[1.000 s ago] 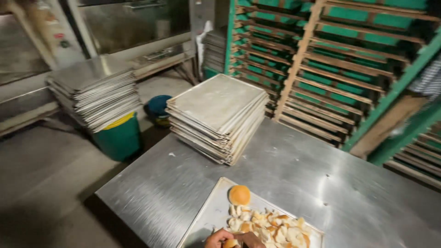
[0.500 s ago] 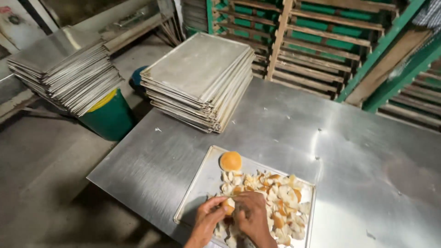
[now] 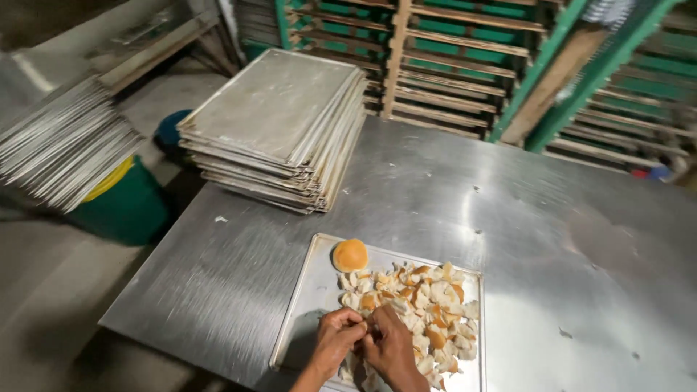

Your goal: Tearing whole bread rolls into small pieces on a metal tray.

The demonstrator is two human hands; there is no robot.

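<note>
Both hands pinch one small pale bread piece between them, left hand (image 3: pixel 335 341) and right hand (image 3: pixel 390 348) touching, low over the shallow rectangular metal tray (image 3: pixel 305 313). Heap of torn pale-and-golden bread pieces (image 3: pixel 421 308) lies just beside the right hand; risk: crumbs spill over tray rim onto the steel tabletop (image 3: pixel 508 218). Whole round golden bun (image 3: pixel 350 255) sits near the far rim and could roll off. Farther off, the stack of flat grey baking trays (image 3: pixel 279 127) overhangs the tabletop edge.
</note>
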